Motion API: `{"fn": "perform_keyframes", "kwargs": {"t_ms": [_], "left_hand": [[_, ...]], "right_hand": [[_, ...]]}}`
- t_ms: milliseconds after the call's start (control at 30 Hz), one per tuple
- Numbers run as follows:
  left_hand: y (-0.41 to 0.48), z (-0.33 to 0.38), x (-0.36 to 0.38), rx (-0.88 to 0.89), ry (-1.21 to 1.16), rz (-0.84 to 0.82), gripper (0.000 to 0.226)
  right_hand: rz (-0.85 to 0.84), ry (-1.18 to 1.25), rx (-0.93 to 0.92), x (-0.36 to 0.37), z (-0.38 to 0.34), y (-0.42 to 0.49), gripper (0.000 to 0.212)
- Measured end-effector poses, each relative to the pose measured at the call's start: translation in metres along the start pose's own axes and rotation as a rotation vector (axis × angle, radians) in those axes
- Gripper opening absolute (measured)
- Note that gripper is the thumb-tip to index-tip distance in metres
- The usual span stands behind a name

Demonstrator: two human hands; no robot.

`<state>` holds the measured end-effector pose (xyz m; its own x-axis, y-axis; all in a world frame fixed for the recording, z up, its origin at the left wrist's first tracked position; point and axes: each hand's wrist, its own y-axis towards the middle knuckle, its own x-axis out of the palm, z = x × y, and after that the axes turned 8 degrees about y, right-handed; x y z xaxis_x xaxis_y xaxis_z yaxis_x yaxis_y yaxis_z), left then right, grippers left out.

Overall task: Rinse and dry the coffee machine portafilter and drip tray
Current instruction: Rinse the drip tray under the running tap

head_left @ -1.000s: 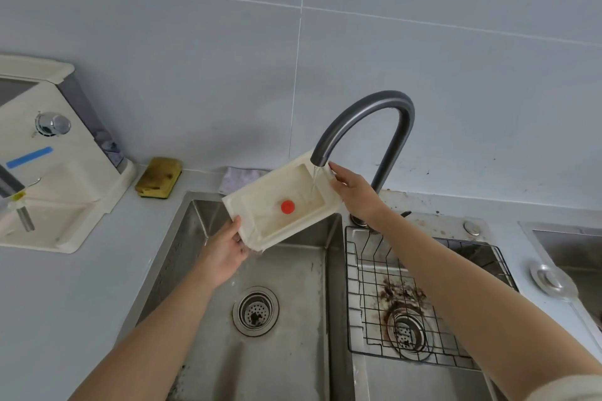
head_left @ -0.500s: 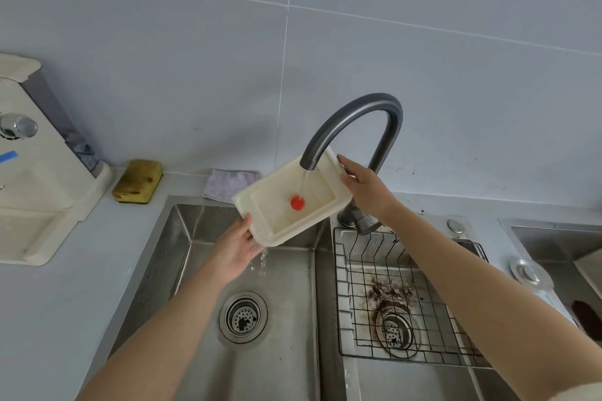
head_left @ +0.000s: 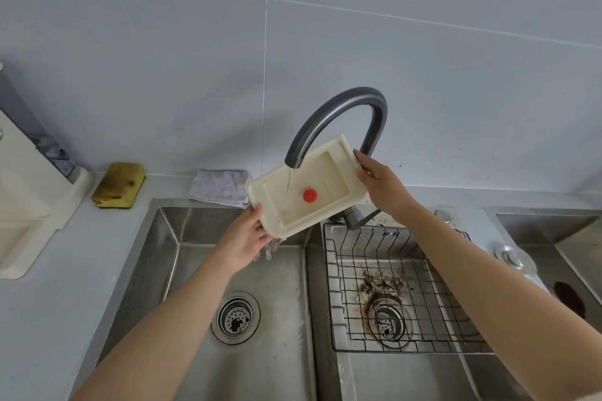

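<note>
A cream plastic drip tray with a red float inside is held under the grey curved faucet. A thin stream of water runs into it. The tray is tilted, its lower left corner down, and water spills off that corner into the left sink basin. My left hand grips the lower left corner from beneath. My right hand holds the upper right end. The portafilter is not in view.
The cream coffee machine stands on the counter at far left. A yellow sponge and a grey cloth lie behind the sink. A wire rack with coffee grounds sits in the right basin. Another sink is at far right.
The tray has tilted further, its left corner lower and its right end raised. Water now pours off the low corner. The view has shifted to the right.
</note>
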<state>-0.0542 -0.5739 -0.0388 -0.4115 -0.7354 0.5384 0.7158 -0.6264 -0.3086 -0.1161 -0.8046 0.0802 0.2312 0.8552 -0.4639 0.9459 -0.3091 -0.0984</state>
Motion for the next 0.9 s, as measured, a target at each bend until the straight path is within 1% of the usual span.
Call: {"fn": "perform_keyframes", "kwargs": {"t_ms": [133, 233, 400, 433, 500, 533, 667, 800, 900], "left_hand": [[0.001, 0.004, 0.008, 0.008, 0.022, -0.008, 0.101], [0.002, 0.010, 0.015, 0.016, 0.066, -0.009, 0.094], [-0.001, 0.022, 0.017, 0.053, 0.171, -0.003, 0.091], [-0.002, 0.025, 0.018, 0.060, 0.194, -0.004, 0.088], [-0.003, 0.031, 0.020, 0.072, 0.222, 0.017, 0.072], [-0.003, 0.034, 0.021, 0.077, 0.228, 0.036, 0.064], [-0.003, 0.049, 0.025, 0.090, 0.299, 0.093, 0.045], [-0.003, 0.063, 0.025, 0.080, 0.407, 0.123, 0.043], [-0.005, 0.072, 0.028, 0.074, 0.474, 0.136, 0.043]], "right_hand": [[0.021, 0.043, -0.011, -0.005, 0.007, -0.004, 0.045], [0.036, 0.091, -0.062, -0.008, 0.014, -0.008, 0.044], [0.024, 0.189, -0.097, -0.008, 0.022, -0.018, 0.046], [0.029, 0.212, -0.102, -0.007, 0.025, -0.019, 0.046], [0.030, 0.268, -0.110, -0.005, 0.028, -0.021, 0.046], [0.023, 0.310, -0.108, -0.004, 0.029, -0.023, 0.046], [0.000, 0.465, -0.041, 0.004, 0.039, -0.028, 0.045], [-0.007, 0.596, 0.021, 0.018, 0.052, -0.031, 0.045], [0.001, 0.685, 0.044, 0.025, 0.056, -0.032, 0.041]]}}
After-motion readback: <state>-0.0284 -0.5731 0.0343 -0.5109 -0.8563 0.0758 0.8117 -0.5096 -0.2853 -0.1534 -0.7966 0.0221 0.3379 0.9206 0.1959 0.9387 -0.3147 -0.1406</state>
